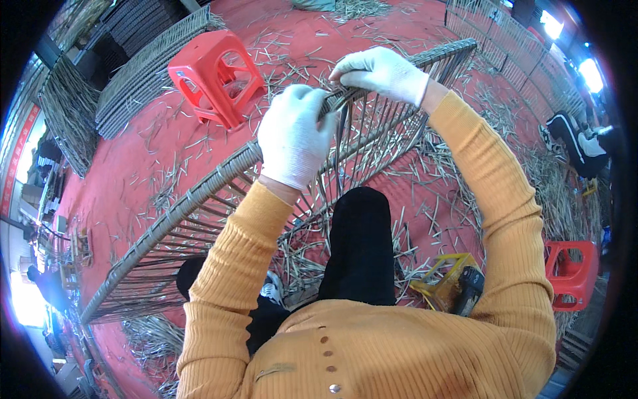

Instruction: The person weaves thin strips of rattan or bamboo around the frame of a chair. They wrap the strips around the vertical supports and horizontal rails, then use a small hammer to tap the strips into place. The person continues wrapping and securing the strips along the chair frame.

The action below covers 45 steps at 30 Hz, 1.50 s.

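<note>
A long wicker frame (219, 174) slants across in front of me, from the lower left up to the far right. Thin rods run off its wrapped rim, and woven strips bind that rim. My left hand (290, 136), in a white glove, is closed around the rim near its middle. Just to the right, my right hand (385, 74), also gloved in white, has its fingers bent in a pinch at the rim. What lies between those fingertips is hidden. Below the hands, a dark strip (342, 143) hangs down from the rim.
A red plastic stool (216, 73) stands beyond the frame, another red stool (573, 274) at right. Beside my leg lie a yellow frame-like object (446, 279) and a dark power tool (469, 289). Cut strips litter the red floor (143, 133). Woven panels (149, 73) are stacked at far left.
</note>
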Motion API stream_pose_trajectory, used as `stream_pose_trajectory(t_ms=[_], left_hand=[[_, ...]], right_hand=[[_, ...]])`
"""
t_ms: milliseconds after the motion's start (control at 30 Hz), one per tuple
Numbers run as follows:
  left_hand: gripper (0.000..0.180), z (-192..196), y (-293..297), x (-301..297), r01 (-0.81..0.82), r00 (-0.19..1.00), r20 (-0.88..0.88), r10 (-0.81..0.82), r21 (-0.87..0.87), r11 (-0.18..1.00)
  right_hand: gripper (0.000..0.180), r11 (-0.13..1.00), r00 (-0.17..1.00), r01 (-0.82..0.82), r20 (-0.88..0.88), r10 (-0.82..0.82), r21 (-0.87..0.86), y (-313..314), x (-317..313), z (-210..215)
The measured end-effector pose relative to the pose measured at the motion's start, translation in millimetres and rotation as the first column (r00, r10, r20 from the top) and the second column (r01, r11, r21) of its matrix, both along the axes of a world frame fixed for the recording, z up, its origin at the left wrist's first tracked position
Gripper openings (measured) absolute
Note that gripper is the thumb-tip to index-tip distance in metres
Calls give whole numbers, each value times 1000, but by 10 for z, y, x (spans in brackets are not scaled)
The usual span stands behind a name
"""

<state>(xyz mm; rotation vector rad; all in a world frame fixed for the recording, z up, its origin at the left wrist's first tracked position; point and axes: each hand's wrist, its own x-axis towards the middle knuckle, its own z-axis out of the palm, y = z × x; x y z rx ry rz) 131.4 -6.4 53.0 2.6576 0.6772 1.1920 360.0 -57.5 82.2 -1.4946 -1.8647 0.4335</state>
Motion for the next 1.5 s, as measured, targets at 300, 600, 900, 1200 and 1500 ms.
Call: stream_pose_trajectory(t_ms=[300,600,900,1200,1500], left_hand=[[22,-63,-137,-1,-138,973,-131,192,340,930],[28,-206,-439,-278,275,923,370,-101,-452,849],[40,-586,-599,-140,408,855,510,-92,-553,727],[43,-1098,-380,432,616,742,658,129,-744,259],[27,-1079,-337,328,292,842,452,295,-841,455]], right_hand=[[28,954,848,-144,529,-17,262,-115,-114,-110],[29,982,984,-181,-17,180,-53,-73,10,-34],[21,988,865,-43,489,112,-150,2,-284,109],[21,808,644,-249,714,-274,534,-123,-306,-385],[33,936,905,24,391,-169,350,-163,-274,-271]])
